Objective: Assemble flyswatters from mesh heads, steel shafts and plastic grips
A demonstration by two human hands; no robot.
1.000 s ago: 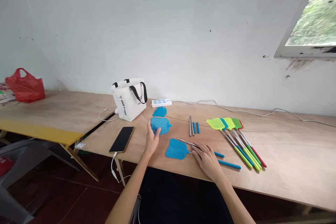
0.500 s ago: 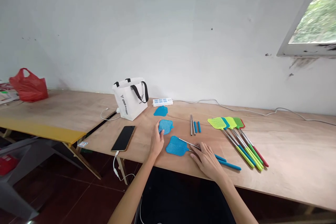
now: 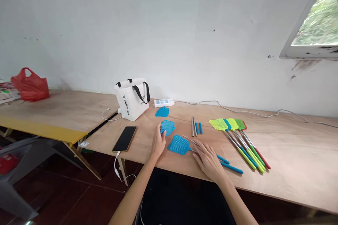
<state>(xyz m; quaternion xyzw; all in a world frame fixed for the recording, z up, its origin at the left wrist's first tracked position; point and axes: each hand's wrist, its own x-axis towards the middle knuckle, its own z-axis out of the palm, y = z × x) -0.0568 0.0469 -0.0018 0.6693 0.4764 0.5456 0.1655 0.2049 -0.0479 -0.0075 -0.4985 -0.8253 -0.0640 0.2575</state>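
My left hand pinches the left edge of a blue fly swatter head with a mesh face, low over the table. My right hand is closed around a thin metal rod with a blue handle; the rod's bare tip points left, and my fingers hide its middle. Under and beside this hand lies a fly swatter with a blue head and a blue grip. Another blue swatter head lies farther back. Two bare metal tubes and two short blue sleeves lie beyond my right hand.
Several fly swatters in yellow-green, blue, green and red lie fanned at the right. A phone on a cable lies at the left front edge. A white bag and a power strip stand behind; a red bag is far left.
The metal rod's tip has shifted slightly up and right relative to the blue swatter head beneath it. Both hands stay nearly in place; the whole view has moved a little.
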